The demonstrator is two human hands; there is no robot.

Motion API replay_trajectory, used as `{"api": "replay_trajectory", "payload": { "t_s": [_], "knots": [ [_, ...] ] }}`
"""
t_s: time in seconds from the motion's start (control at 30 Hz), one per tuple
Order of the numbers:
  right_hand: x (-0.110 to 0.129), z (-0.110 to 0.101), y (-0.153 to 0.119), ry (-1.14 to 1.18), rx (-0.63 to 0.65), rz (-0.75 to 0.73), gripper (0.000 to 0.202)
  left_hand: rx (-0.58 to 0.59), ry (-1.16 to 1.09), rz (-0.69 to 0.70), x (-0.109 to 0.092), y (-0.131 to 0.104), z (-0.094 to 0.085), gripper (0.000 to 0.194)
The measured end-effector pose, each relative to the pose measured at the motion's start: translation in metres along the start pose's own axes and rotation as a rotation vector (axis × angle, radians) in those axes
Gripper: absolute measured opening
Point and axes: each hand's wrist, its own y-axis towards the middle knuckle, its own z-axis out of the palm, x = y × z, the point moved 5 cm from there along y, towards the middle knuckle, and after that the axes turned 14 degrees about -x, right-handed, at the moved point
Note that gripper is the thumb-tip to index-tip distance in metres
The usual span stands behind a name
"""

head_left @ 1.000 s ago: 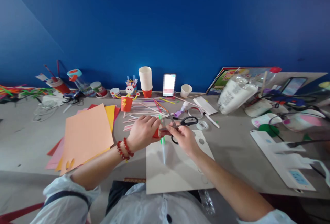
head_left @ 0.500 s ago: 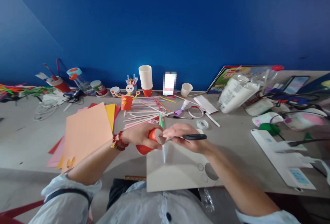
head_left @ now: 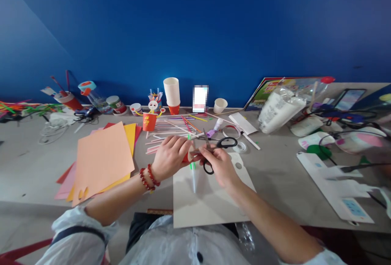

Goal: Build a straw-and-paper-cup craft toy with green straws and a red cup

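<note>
My left hand is wrapped round a red paper cup, which it mostly covers. The cup lies on its side with its pale base facing right. Close to that base, my right hand holds black-handled scissors. Their handles are spread and one blade points up and away; the other points left towards the cup base. Whether that blade touches the cup is hidden by my fingers. Under both hands lie a sheet of grey-white card and a clear straw with green pieces beside it.
Coloured paper sheets lie at left. Behind my hands are scattered paper straws, a rabbit-faced red cup, stacked white cups and a tape roll. A white power strip with cables lies at right.
The scissors have gone from closed to spread, and my right hand has turned with them. My left hand has rolled over the cup, hiding more of it.
</note>
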Motion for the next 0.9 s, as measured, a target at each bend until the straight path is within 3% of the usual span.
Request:
{"api": "replay_trajectory", "payload": {
  "t_s": [0.1,0.17,0.23,0.3,0.37,0.43,0.53,0.6,0.67,0.8,0.9],
  "knots": [
    [-0.001,0.002,0.000,0.068,0.024,0.075,0.035,0.002,-0.002,-0.003,0.000,0.000,0.000,0.042],
    [0.007,-0.002,0.000,-0.052,0.057,-0.070,0.033,0.043,-0.077,-0.061,0.003,0.001,-0.002,0.040],
    [0.020,-0.006,-0.002,-0.236,0.131,-0.312,0.028,0.124,-0.217,-0.174,0.008,0.002,-0.003,0.040],
    [0.033,-0.007,-0.004,-0.361,0.275,-0.537,0.022,0.256,-0.412,-0.289,0.012,0.003,-0.003,0.041],
    [0.044,-0.006,-0.007,-0.341,0.458,-0.673,0.021,0.438,-0.663,-0.349,0.012,0.001,-0.001,0.042],
    [0.053,-0.004,-0.010,-0.251,0.625,-0.725,0.024,0.635,-0.962,-0.410,0.009,-0.003,0.003,0.042],
    [0.060,0.000,-0.013,-0.181,0.753,-0.762,0.032,0.923,-1.422,-0.557,0.000,-0.013,0.010,0.048],
    [0.060,0.001,-0.015,-0.183,0.752,-0.772,0.031,0.988,-1.551,-0.597,-0.004,-0.017,0.013,0.052],
    [0.057,0.000,-0.015,-0.240,0.658,-0.771,0.025,0.854,-1.382,-0.572,0.000,-0.017,0.015,0.051],
    [0.043,-0.008,-0.011,-0.437,0.355,-0.721,0.021,0.370,-0.688,-0.344,0.008,-0.010,0.003,0.053],
    [0.030,-0.013,-0.010,-0.450,0.214,-0.582,0.025,0.165,-0.486,-0.163,0.000,-0.010,-0.007,0.057]
  ]
}}
